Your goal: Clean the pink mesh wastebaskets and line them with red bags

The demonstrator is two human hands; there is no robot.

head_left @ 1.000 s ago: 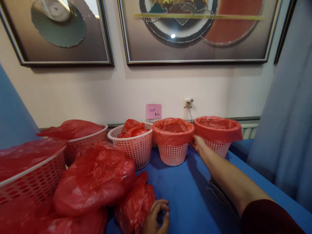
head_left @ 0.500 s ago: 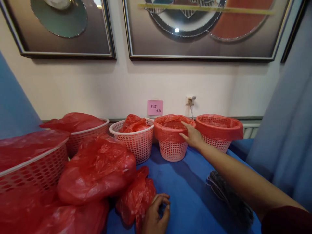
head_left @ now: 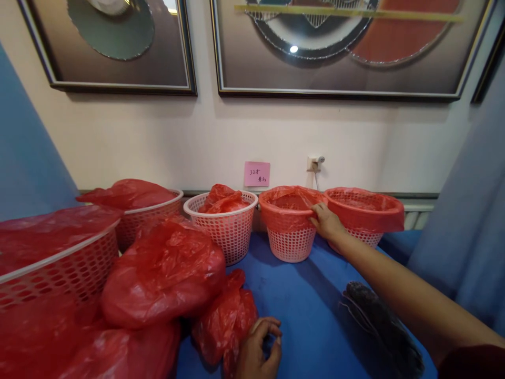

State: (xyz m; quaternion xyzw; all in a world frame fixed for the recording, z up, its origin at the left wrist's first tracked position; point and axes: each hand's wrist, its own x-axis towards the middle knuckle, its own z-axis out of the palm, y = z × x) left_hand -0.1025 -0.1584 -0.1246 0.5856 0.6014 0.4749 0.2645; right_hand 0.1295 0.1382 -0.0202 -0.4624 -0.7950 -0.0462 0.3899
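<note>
My right hand (head_left: 326, 221) reaches across to a white perforated plastic basket (head_left: 291, 246). Its fingers and thumb are closed on the right rim, where a red plastic bag (head_left: 288, 215) lines the basket and folds over the edge. Low in the view, my left hand (head_left: 260, 350) is loosely curled, with a gap between thumb and fingers and nothing in it. It lies beside a small crumpled red plastic bag (head_left: 226, 321) on the blue tablecloth (head_left: 303, 321).
Another lined basket (head_left: 363, 216) stands to the right. Left are a basket with a bag inside (head_left: 235, 229), filled red bags (head_left: 165, 273) and a large basket (head_left: 67, 268). A dark rolled cloth (head_left: 379, 326) lies under my right forearm. Blue curtains (head_left: 461, 210) flank the table.
My right hand has gone from reaching over the basket's edge with fingers extended to gripping its rim. The view has shifted slightly left; my left hand keeps its pose.
</note>
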